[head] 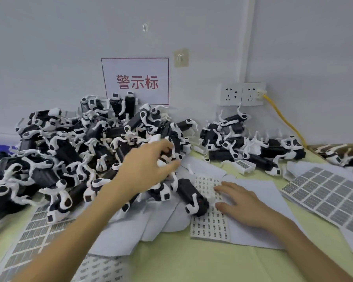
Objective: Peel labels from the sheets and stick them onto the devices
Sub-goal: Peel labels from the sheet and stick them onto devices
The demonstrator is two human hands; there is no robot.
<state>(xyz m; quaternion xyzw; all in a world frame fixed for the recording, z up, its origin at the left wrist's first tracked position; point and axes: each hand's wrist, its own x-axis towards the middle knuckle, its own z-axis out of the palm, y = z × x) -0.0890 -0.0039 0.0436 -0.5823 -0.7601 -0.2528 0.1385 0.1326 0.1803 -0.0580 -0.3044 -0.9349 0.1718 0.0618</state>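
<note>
- Left hand [149,167], one – my fingers curl round a single held device [165,158] at the near edge of the big heap; the grip is blurred.
- Right hand [243,202], one – fingers straight and a little spread, lying flat on the small-label sheet [210,224].
- Devices, black with white limbs, in two heaps against the wall: the big heap [69,143] on the left and the lesser heap [243,143] on the right. There are too many to count.
- Stray device [192,193], one, lying on the left edge of the small-label sheet, just beside my right fingers.
- Grey-label sheets, two: one at the left [33,235], partly under the big heap, and one at the right [330,196].
- Second small-label sheet [102,267], one, at the near edge.
- Blank white papers [259,231], several, overlapping.
- Bench [192,265], pale green cover.
- Wall sign [136,81], one, red characters.
- Sockets [242,94], two, with one yellow cable [283,121] plugged into the right one.
</note>
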